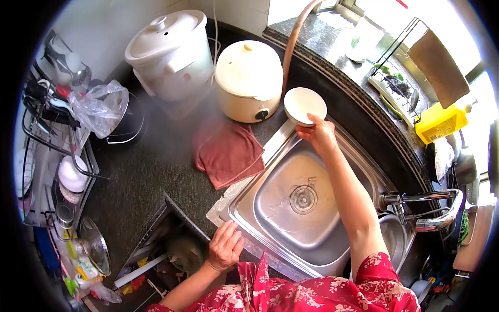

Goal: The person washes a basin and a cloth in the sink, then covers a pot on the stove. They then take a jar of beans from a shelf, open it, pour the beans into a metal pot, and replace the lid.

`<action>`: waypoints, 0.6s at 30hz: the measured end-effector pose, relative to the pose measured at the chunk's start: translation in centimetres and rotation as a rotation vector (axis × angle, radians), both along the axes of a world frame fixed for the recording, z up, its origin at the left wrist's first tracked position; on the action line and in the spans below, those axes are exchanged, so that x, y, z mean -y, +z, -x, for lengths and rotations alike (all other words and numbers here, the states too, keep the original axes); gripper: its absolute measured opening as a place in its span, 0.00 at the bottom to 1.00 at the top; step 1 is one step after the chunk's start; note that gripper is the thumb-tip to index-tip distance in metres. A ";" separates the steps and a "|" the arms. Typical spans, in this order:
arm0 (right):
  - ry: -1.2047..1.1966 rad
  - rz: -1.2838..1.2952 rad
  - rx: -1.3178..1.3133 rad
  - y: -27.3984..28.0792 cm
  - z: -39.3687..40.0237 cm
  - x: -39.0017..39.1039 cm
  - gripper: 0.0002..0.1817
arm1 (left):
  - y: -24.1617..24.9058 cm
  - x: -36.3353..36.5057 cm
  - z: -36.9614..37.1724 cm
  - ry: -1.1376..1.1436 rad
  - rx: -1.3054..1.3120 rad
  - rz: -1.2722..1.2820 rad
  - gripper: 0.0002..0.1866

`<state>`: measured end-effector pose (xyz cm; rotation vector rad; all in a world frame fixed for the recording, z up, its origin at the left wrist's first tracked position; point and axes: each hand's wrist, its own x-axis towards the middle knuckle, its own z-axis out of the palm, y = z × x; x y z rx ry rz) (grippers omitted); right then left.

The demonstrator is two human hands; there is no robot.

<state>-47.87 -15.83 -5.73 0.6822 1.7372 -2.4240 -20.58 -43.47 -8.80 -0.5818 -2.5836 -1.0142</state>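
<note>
My right hand (318, 133) reaches over the far side of the steel sink (275, 234) and pinches the rim of a small white bowl (303, 104). The bowl's pale inside faces up, close to a cream electric pot (249, 78). My left hand (226, 245) rests by the near left corner of the sink, fingers bent loosely with nothing seen in them. Between the pot and the sink lies a folded reddish-brown cloth (228, 158). The sink basin shows a round drain and wet metal.
A larger white lidded cooker (169, 57) stands at the back left. A chrome faucet (431, 208) juts in at the right. An open drawer (156, 255) lies below my left hand. A dish rack (57, 140) lines the left; a yellow bottle (442, 122) sits at right.
</note>
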 end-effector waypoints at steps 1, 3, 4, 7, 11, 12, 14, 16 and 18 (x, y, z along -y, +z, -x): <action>0.027 0.007 -0.025 -0.1 0.5 0.1 0.24 | 0.0 0.0 0.0 -0.001 -0.003 -0.003 0.13; 0.037 0.071 -0.046 -0.3 1.4 0.1 0.26 | -0.2 -0.1 0.1 -0.005 -0.011 -0.011 0.12; 0.055 0.138 -0.059 -0.3 1.4 0.3 0.28 | -0.3 -0.1 0.0 0.000 -0.009 -0.016 0.12; 0.083 0.155 -0.064 -0.6 -0.6 0.4 0.34 | 0.1 0.0 0.0 -0.011 -0.007 -0.009 0.12; 0.392 -0.385 -0.119 3.5 -11.2 0.1 0.21 | 0.0 -0.2 0.1 -0.011 -0.025 0.005 0.11; 0.464 -0.448 -0.085 3.5 -14.8 -0.7 0.19 | -0.2 -0.3 0.1 -0.012 -0.036 0.012 0.11; 0.491 -0.611 -0.049 3.8 -22.8 -2.6 0.18 | -0.7 -0.1 -0.1 -0.029 -0.046 0.033 0.10; 0.308 -0.805 -0.102 3.8 -29.7 -5.0 0.14 | -0.9 -0.1 -0.2 -0.025 -0.035 0.043 0.11; -0.023 -0.859 -0.040 3.8 -34.8 -7.5 0.14 | -1.4 0.1 -0.3 -0.027 -0.054 0.067 0.11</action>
